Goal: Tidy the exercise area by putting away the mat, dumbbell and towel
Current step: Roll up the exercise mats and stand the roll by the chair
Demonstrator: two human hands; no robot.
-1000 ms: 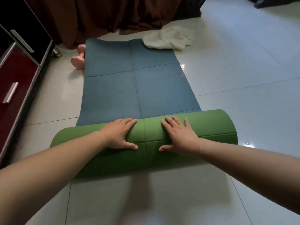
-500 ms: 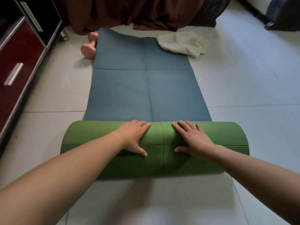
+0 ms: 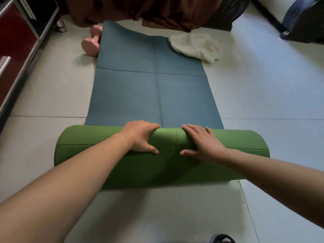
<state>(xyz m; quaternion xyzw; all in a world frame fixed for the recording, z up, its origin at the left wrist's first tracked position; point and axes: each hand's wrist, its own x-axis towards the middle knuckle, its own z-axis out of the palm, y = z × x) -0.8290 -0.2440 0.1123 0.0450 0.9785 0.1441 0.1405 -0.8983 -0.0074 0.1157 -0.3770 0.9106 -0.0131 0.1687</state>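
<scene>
A mat lies on the tiled floor, blue on top (image 3: pixel 126 95) and green underneath; its near end is wound into a thick green roll (image 3: pixel 87 146). My left hand (image 3: pixel 140 135) rests on the middle of the roll, fingers draped over its crest and thumb spread. Beside it, my right hand (image 3: pixel 203 142) presses flat on the roll with straight fingers. A pink dumbbell (image 3: pixel 91 44) lies against the mat's far left edge. A cream towel (image 3: pixel 196 44) lies crumpled over the mat's far right corner.
A red and black cabinet (image 3: pixel 15 41) with metal handles runs along the left. Brown cloth (image 3: pixel 157 13) hangs down over the mat's far end. A dark object (image 3: pixel 305 18) stands at the far right. A sandalled foot (image 3: pixel 222 239) shows at the bottom edge.
The green roll has advanced along the mat towards the dumbbell and towel and grown thicker. Both hands stayed on it, and less blue mat lies flat.
</scene>
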